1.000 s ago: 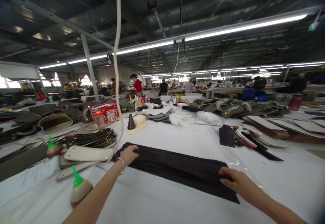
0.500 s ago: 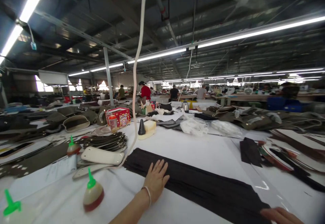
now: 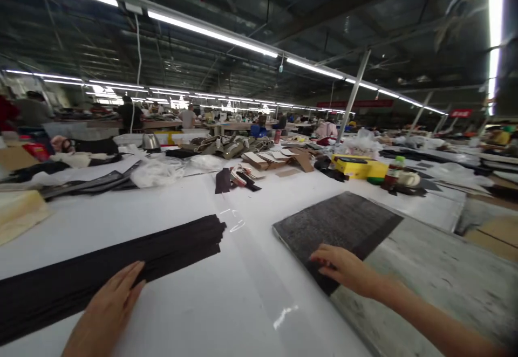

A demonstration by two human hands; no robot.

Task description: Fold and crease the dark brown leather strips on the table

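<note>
A long stack of black fabric strips [image 3: 121, 260] lies across the white table [image 3: 226, 303], running left from the middle. My left hand [image 3: 107, 311] rests flat on its near edge with the fingers stretched out. To the right, a dark grey rectangular slab [image 3: 338, 225] lies half on the white table and half on a rough grey surface [image 3: 429, 276]. My right hand [image 3: 343, 268] lies on the slab's near corner, fingers bent onto it and slightly apart, holding nothing I can see.
Farther back lie dark fabric pieces [image 3: 222, 180], clear plastic bags [image 3: 156, 173], stacked brown card pieces [image 3: 275, 158] and a yellow box [image 3: 358, 167]. A pale block [image 3: 18, 211] sits at the left. Other people work at distant tables.
The view has swung right. My right hand left the strip stack's end and now lies on the grey slab. My left hand has slid along the strips toward the near edge.
</note>
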